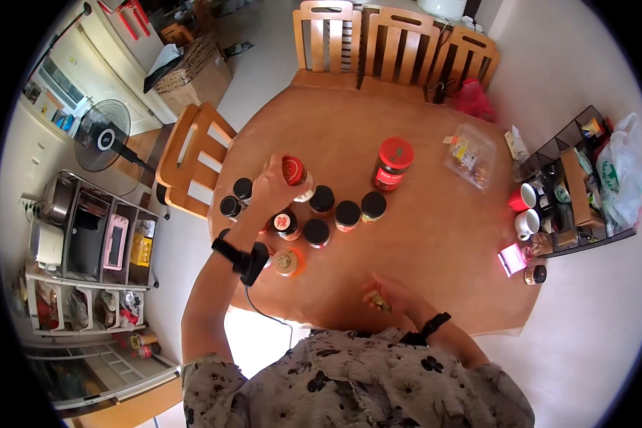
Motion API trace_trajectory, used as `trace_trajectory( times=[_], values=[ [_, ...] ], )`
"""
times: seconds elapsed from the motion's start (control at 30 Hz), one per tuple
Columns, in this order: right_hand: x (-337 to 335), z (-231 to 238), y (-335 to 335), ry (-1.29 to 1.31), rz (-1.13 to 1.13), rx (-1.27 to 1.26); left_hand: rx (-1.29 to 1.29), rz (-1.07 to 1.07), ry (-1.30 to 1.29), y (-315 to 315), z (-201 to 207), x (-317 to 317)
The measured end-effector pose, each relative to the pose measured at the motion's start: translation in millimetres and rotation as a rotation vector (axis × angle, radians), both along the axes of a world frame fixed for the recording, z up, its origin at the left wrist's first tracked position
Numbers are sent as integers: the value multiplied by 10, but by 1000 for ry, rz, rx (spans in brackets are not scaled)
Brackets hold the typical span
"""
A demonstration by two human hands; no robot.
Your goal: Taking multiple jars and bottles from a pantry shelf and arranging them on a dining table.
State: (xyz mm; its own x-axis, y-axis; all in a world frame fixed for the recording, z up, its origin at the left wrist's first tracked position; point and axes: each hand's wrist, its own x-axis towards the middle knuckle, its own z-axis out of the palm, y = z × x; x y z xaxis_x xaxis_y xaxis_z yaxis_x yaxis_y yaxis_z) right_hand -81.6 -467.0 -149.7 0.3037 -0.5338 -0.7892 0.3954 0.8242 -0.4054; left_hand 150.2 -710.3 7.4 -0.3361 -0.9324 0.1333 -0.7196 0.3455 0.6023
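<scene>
Left hand: 1, on the far left part of the table; grip closed round 1 jar. Left hand point: left hand.
Held jar: 1, red-lidded jar, tilted; whether its base touches the table cannot be told.
Right hand: 1, right hand, near the close table edge; fingers curled narrow round 1 small yellowish item, kind unclear.
Plain black-lidded jars: 6 visible; 2 left of the left hand, including the black-lidded jar, and 4 to its right.
Label-topped jar: 1, label-topped jar, white on its lid, just beside the left forearm.
Orange jar: 1, orange jar with tan lid, nearest the wearer in the group.
Large jar: 1, large red-lidded jar, upright, apart from the group.
Clear plastic box: 1, clear plastic box, toward the far right.
Cups: 2; red cup and white cup, beside the rack.
Table: 1, brown-topped table.
Chairs: 4; 3 at the far side, 1 wooden chair at left.
</scene>
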Motion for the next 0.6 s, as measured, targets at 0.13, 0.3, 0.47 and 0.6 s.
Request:
trace_trajectory(
  times=[0.13,0.3,0.47,0.6],
  values=[
    [-244,-5,144,-249,-86,9,84,83,-206,-518,-412,-170],
    [-408,-3,229,-396,-265,-47,50,95,-360,-818,-963,-225],
    [-811,-145,165,-194,-503,-169,161,70,-560,-842,-1047,-428],
    [-1010,-46,8,-68,-663,-114,264,12,-610,-835,-1005,-293]
  ],
)
